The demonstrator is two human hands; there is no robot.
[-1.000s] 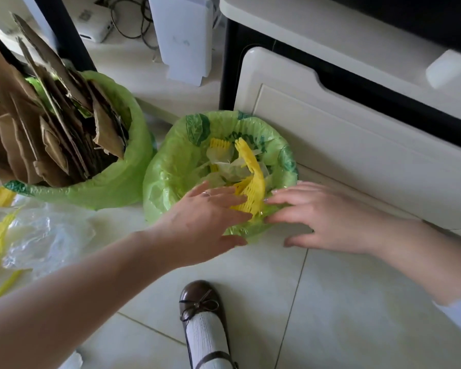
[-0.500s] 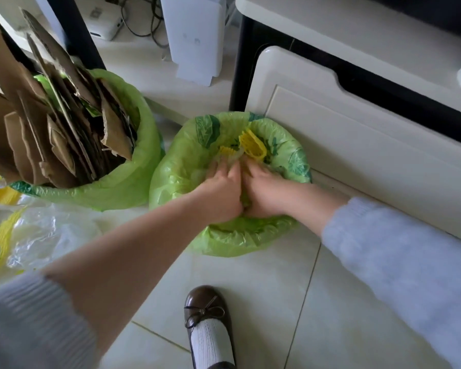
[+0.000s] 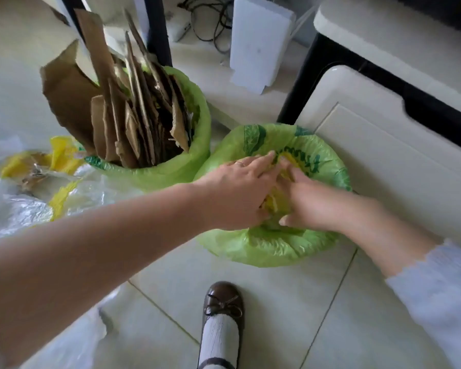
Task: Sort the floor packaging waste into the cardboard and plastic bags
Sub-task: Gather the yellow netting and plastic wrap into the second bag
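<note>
Both my hands are down in the mouth of the plastic bag (image 3: 272, 249), the green one on the right, hard against the white cabinet (image 3: 383, 161). My left hand (image 3: 240, 193) lies flat with the fingers stretched forward and close together, palm pressing down. My right hand (image 3: 306, 201) sits just beside it, touching, fingers half curled over the yellow foam netting (image 3: 273, 202) wedged between them; whether it pinches the netting or only pushes on it, I cannot tell. I judge this the packing-down step: squashing the plastic so the bag takes more. The cardboard bag (image 3: 186, 166) stands to the left, stuffed with upright brown cardboard sheets (image 3: 123, 123). Near left on the tiles lies more clear and yellow plastic wrap (image 3: 24, 206). Next I would need to free my hands and reach left for that.
</note>
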